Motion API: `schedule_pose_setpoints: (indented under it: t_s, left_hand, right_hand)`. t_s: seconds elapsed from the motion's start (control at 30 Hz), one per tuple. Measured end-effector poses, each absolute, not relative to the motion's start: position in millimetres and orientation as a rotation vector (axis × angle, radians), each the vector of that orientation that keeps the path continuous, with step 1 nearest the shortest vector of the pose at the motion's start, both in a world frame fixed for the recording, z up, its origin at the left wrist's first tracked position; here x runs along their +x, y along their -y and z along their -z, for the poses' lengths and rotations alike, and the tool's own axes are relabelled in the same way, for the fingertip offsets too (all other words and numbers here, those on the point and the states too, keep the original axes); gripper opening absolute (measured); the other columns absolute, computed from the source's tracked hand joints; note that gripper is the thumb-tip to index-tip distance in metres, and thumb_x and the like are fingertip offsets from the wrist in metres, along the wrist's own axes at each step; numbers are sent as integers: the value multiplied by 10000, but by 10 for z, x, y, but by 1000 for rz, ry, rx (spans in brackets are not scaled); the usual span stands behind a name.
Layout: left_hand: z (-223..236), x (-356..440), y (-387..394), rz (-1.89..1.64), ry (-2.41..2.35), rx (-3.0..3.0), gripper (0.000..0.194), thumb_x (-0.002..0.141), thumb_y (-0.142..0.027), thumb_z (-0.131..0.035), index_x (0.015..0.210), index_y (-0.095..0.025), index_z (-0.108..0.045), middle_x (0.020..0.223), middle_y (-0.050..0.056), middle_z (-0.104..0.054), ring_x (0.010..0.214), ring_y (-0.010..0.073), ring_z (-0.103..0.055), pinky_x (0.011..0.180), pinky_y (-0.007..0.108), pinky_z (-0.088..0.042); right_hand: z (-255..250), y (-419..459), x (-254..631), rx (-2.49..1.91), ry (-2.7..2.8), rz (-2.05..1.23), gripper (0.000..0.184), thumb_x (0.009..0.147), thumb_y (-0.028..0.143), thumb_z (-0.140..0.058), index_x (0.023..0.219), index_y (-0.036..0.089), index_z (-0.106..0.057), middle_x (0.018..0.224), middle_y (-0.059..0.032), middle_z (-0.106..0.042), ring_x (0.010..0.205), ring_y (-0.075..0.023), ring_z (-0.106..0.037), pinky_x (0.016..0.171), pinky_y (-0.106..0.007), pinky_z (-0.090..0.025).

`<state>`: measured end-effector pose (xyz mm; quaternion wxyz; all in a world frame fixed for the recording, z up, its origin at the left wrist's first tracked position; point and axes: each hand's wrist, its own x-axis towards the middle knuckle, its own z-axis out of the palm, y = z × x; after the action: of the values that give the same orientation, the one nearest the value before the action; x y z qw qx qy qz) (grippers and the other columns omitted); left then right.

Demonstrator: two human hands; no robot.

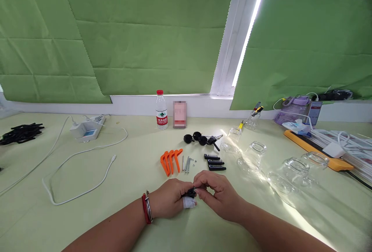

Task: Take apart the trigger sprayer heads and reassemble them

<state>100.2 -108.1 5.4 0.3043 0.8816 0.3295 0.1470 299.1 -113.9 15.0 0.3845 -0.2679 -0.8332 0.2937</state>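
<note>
Green blinds (157,47) hang behind a pale green table (110,213), with a bright gap at the window frame (232,39). On the table at the back stands a bottle (161,108), red-capped; its red label carries white Chinese characters, 农夫山泉, below a green and white emblem. Beside it a pink panel (179,115) is blurred past reading. The screen of a phone (314,112) by the purple jug (292,113) is too small to read.

In front, the left hand (171,198), one finger wrapped in white, clasps a black part (190,192) between thumb and fingers. The right hand (215,193) has thumb and forefinger pinched on that part's right end; whether some smaller piece lies between them I cannot tell.

Just beyond the hands are orange levers (171,161), screws (188,165) and three black strips (216,168) with springs; black knobs (197,137) lie farther back, glass jars (296,170) to the right
</note>
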Motion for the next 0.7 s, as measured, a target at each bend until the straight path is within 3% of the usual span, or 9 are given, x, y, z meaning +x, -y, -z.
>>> schedule_pose_setpoints:
  t_s: [0.7]
  left_hand:
    - [-22, 1000, 1083, -394, -865, 2336, 223, 874, -361, -481, 986, -200, -585, 824, 4, -649, 686, 131, -555, 632, 217, -406]
  right_hand:
    - [-154, 1118, 2999, -618, 2243, -641, 148, 790, 120, -518, 835, 196, -637, 878, -66, -609, 695, -125, -570, 605, -236, -480]
